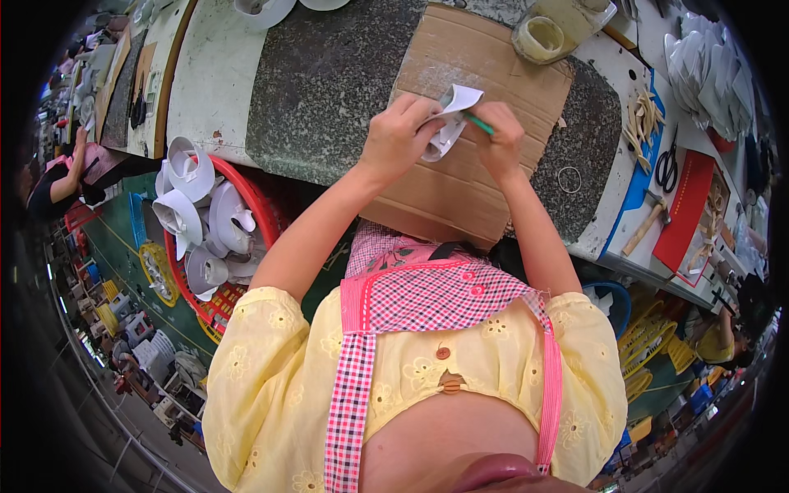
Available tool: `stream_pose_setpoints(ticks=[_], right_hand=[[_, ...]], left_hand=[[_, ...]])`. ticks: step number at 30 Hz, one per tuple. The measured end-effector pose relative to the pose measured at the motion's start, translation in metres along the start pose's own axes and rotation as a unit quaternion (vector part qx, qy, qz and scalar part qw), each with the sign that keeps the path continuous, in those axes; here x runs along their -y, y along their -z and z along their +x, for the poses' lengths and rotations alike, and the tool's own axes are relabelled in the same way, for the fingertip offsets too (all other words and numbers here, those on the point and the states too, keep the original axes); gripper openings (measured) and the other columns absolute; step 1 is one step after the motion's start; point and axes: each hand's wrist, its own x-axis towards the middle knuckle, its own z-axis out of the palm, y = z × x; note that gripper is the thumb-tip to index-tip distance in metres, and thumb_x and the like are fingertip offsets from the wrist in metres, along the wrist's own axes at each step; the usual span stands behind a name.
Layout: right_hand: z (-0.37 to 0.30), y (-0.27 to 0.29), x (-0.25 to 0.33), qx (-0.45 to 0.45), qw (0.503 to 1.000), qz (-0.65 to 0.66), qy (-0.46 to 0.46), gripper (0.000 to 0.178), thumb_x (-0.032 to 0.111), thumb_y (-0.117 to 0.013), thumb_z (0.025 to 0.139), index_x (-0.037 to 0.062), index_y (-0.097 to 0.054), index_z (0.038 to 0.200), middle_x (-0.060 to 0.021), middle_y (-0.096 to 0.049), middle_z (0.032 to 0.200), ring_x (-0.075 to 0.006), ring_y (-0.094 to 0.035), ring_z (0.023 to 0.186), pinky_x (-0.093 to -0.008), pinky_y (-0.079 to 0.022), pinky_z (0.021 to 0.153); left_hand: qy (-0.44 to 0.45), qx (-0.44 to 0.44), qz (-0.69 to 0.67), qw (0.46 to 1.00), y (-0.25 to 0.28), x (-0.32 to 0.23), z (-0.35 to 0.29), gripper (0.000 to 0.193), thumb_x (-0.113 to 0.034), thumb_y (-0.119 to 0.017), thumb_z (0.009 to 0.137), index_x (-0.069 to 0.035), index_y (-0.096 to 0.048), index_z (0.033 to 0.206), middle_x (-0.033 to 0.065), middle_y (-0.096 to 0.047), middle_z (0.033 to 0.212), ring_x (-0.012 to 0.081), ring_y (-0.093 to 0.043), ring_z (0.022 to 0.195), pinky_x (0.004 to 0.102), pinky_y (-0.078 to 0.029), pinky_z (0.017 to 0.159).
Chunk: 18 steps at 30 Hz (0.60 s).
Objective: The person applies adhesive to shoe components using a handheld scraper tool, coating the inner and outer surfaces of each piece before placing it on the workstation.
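My left hand point(400, 137) pinches a white, curved piece point(464, 98) and holds it up over a sheet of brown cardboard point(440, 51). On the piece's other side, my right hand point(499, 140) grips a thin tool with a green handle point(479, 124). The tool's far end lies behind or against the white piece, so its kind does not show. The cardboard rests on a speckled dark stone slab point(329, 90) and juts over the table's near edge toward my apron.
A red plastic basket point(265, 205) at the left holds several white curved pieces. Beyond the cardboard stands a cloudy container of pale paste point(544, 41). Rightward lie tan strips point(643, 123), black scissors point(667, 170), a hammer point(647, 227) and a red box point(689, 209). Other people sit nearby.
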Motion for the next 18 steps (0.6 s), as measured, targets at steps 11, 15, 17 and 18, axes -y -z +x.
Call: stream_pose_setpoints(ticks=[11,15,17,18], right_hand=[[-0.031,-0.033,0.021,0.018,1.000,0.007,0.009,0.025,-0.003,-0.057,0.059,0.0084,-0.062,0.080,-0.0079,-0.059,0.072,-0.0245,-0.054,0.066,-0.0313,-0.044,0.058],[-0.038,-0.039,0.030,0.093,0.993,0.077,0.015,0.023,-0.002,-0.055,0.061,0.0079,-0.062,0.080,-0.0077,-0.060,0.073,-0.0252,-0.055,0.068,-0.0320,-0.045,0.059],[-0.035,-0.043,0.026,0.040,0.998,0.046,0.026,0.022,-0.003,-0.054,0.060,0.0072,-0.061,0.079,-0.0073,-0.059,0.074,-0.0243,-0.055,0.067,-0.0316,-0.045,0.059],[-0.040,-0.046,0.032,0.046,0.997,0.051,0.027,0.022,-0.003,-0.054,0.060,0.0072,-0.061,0.079,-0.0073,-0.059,0.074,-0.0243,-0.055,0.067,-0.0316,-0.045,0.059]], left_hand=[[0.264,-0.080,0.014,0.961,0.014,0.041,-0.100,0.012,-0.011,-0.067,0.067,-0.004,-0.058,0.072,0.0070,-0.057,0.063,0.0158,-0.053,0.055,0.0271,-0.041,0.052],[0.419,-0.115,-0.108,0.894,0.006,0.064,-0.116,0.014,-0.011,-0.067,0.066,-0.002,-0.058,0.071,0.0003,-0.055,0.058,0.0041,-0.042,0.052,0.0217,-0.037,0.050],[0.426,-0.129,-0.136,0.885,0.002,0.077,-0.120,0.014,-0.011,-0.068,0.066,-0.002,-0.058,0.070,-0.0007,-0.055,0.059,0.0035,-0.043,0.053,0.0210,-0.038,0.050],[0.425,-0.138,-0.166,0.879,0.001,0.081,-0.124,0.014,-0.011,-0.068,0.067,-0.002,-0.058,0.070,-0.0018,-0.056,0.060,0.0029,-0.044,0.054,0.0203,-0.038,0.050]])
